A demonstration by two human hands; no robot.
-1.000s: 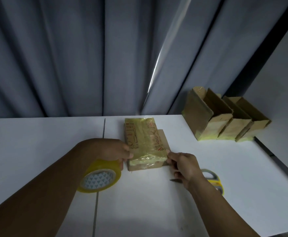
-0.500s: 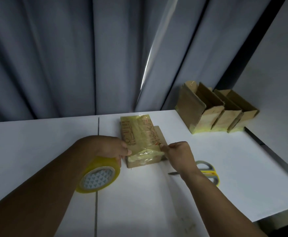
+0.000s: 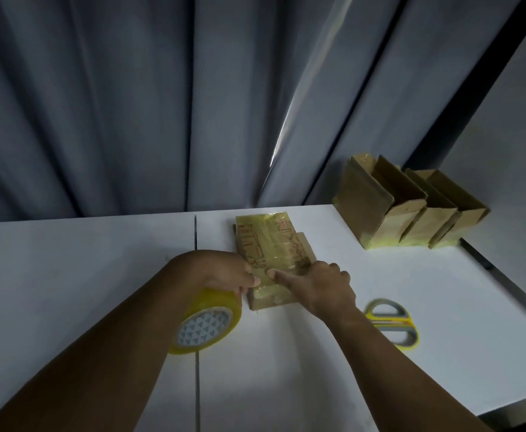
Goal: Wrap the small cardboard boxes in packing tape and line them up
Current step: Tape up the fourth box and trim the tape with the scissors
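Cardboard under glossy yellowish tape: box (image 3: pixel 271 247), flat on the table (image 3: pixel 84 275), top and near end already covered. Clenched round the roll (image 3: pixel 207 322), just left of the box's near corner: left hand (image 3: pixel 224 272), thumb laid on the box's edge. Pressed onto the tape at the box's near end: straight forefinger of the right hand (image 3: pixel 321 285), other fingers loosely bent, nothing grasped. Lay untouched to the right of the box: scissors (image 3: pixel 392 322). Stood on end well to the right of and beyond the box, side by side and touching: three boxes (image 3: pixel 380 194), yellow tape at their bases, apparently finished. Judged three done and a fourth nearly so. Left, probably: smoothing this strip, cutting it if still joined to the roll (could not tell), then standing the box beside the three. Saw no unwrapped boxes.
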